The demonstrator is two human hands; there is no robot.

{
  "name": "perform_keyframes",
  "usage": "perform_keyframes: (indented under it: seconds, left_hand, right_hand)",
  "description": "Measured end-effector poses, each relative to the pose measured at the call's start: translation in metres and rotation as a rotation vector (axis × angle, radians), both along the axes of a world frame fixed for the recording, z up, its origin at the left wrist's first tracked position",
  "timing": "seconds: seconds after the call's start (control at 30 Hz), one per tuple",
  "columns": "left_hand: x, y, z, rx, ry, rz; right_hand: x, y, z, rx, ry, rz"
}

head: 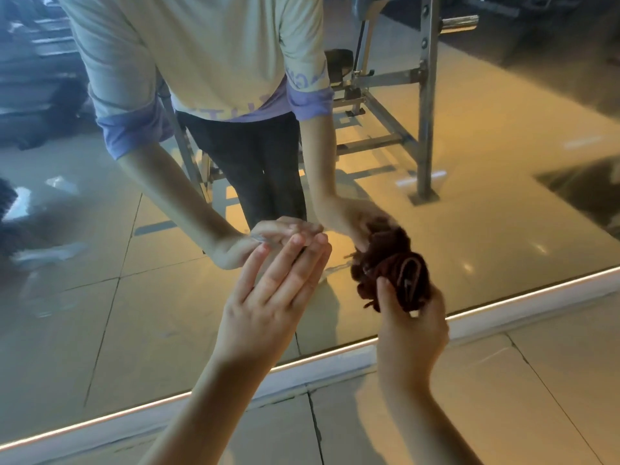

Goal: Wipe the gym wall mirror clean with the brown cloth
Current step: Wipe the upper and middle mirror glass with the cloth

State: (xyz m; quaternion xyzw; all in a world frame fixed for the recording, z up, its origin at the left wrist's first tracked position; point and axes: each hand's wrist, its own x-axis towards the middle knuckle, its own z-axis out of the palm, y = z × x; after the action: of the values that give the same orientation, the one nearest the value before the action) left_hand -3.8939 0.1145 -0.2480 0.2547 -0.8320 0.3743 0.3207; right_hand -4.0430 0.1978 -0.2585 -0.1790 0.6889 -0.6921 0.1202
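**Cloth bunched in your right hand, low on the glass**

Your right hand (411, 330) is closed around the brown cloth (392, 276). The thumb lies across the side nearest you and the other fingers wrap round its far right edge. The cloth is crumpled into a tight wad that stands up and forward out of that grip, with a folded hem showing near the top of your fist. Its front runs straight into its own reflection, so it sits against the mirror (100, 263), low on the pane.

Just left of the grip, your left hand (268, 297) holds nothing. Its fingers are straight and close together, back of the hand up, and the fingertips (295, 241) meet their mirrored twins on the glass. The two hands are near each other but apart, with a strip of bare glass between them.

Below your right wrist, the lit strip (536, 292) along the mirror's bottom edge runs at a slant, rising to the right. On your side of it is the pale tiled floor (503, 397), its grout lines passing under both forearms.

Above and beyond the grip, the glass shows your pale shirt (218, 45), dark trousers and both forearms reaching down. Up to the right of the cloth it reflects a metal weight-bench frame (426, 95). The pane to the far left of your hands looks hazy and bluish.
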Motion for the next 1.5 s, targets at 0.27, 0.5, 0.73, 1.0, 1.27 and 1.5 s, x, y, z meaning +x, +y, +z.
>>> perform_keyframes:
  seconds: [0.27, 0.5, 0.73, 1.0, 1.27, 1.5]
  left_hand:
    - [0.014, 0.007, 0.012, 0.032, 0.037, 0.028]
    - [0.033, 0.007, 0.020, 0.046, 0.096, 0.071]
    - [0.052, 0.004, 0.033, 0.054, 0.166, 0.079]
    - [0.064, -0.006, 0.036, 0.006, 0.102, 0.028]
    - [0.065, -0.009, 0.033, -0.004, 0.097, 0.006]
    - [0.065, -0.010, 0.031, -0.007, 0.098, 0.004]
  right_hand:
    - [-0.029, 0.001, 0.025, -0.130, 0.225, -0.032]
    - [0.010, 0.003, 0.009, -0.084, 0.419, 0.194]
    - [0.010, -0.016, 0.027, -0.161, 0.219, -0.164]
    - [0.035, -0.013, 0.018, -0.108, 0.379, -0.038]
    - [0.079, -0.011, 0.016, -0.030, 0.281, 0.036]
    - [0.052, -0.019, 0.025, -0.009, 0.100, -0.098]
